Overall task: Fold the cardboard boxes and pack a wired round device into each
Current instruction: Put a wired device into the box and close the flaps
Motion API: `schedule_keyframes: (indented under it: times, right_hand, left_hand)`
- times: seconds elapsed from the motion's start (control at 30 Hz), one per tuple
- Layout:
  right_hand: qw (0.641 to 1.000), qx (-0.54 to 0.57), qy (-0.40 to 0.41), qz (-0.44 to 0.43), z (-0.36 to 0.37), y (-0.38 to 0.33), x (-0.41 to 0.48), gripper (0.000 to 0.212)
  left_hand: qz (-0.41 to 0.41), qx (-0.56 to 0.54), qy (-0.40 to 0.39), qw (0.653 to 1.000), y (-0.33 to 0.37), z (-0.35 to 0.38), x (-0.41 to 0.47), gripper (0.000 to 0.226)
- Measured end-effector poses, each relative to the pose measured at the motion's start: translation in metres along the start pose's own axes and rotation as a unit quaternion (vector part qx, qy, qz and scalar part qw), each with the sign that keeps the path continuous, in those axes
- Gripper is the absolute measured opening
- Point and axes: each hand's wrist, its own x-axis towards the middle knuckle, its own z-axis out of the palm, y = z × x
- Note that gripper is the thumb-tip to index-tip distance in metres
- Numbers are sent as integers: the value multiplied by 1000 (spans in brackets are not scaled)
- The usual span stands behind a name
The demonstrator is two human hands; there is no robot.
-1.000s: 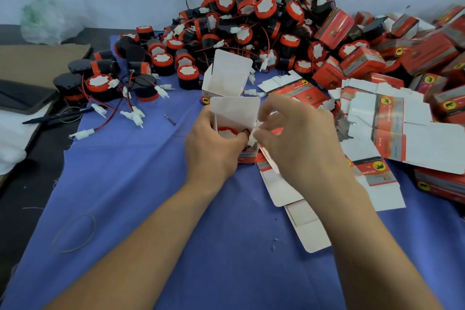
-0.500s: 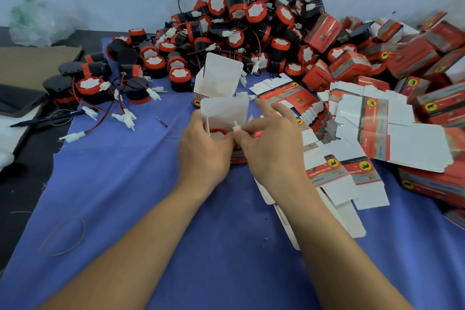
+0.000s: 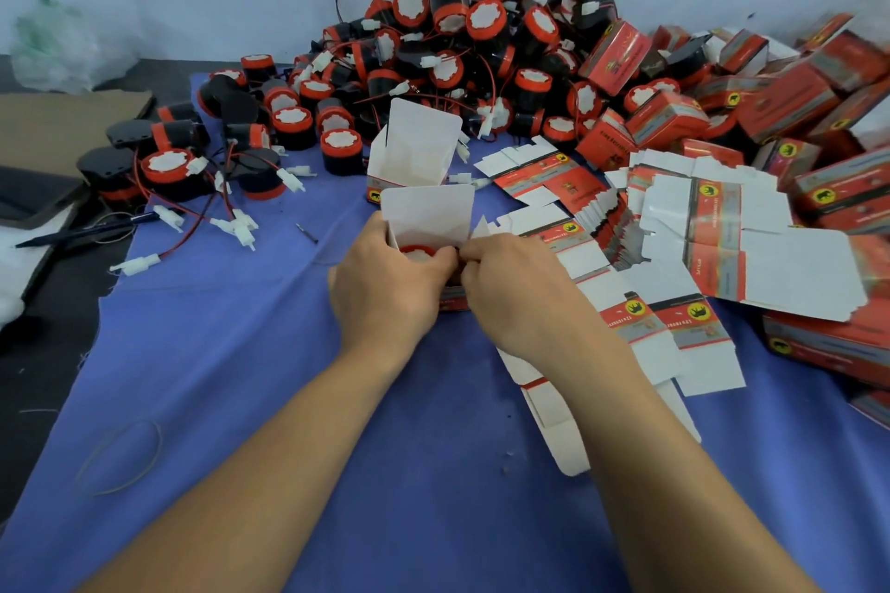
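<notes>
The left hand (image 3: 385, 287) grips the unclosed box (image 3: 426, 213) with a round device (image 3: 417, 249) inside, the right hand (image 3: 513, 287) pinches its edge; a device heap (image 3: 457, 29) awaits.

At the centre of the frame the left grip (image 3: 385, 289) curls round an open box (image 3: 426, 217), its white lid flap upright and a red-rimmed round device (image 3: 417, 250) inside. The right grip (image 3: 517, 291) pinches the box's right edge. A second open box (image 3: 414, 149) stands just behind. A heap of devices (image 3: 472, 24) fills the upper centre. Flat blanks (image 3: 713, 226) lie at right on the worktop's blue cloth (image 3: 241, 352).
</notes>
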Motion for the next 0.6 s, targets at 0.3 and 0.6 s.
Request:
schedule_keyframes:
  times: [0.3, 0.6]
  right_hand:
    - [801, 568, 154, 115, 9, 21, 2, 25]
    - [846, 528, 38, 58, 27, 30, 11, 28]
  left_hand:
    - [24, 32, 17, 999, 1, 2, 0, 44]
    - [-10, -154, -142, 978, -9, -5, 7, 37]
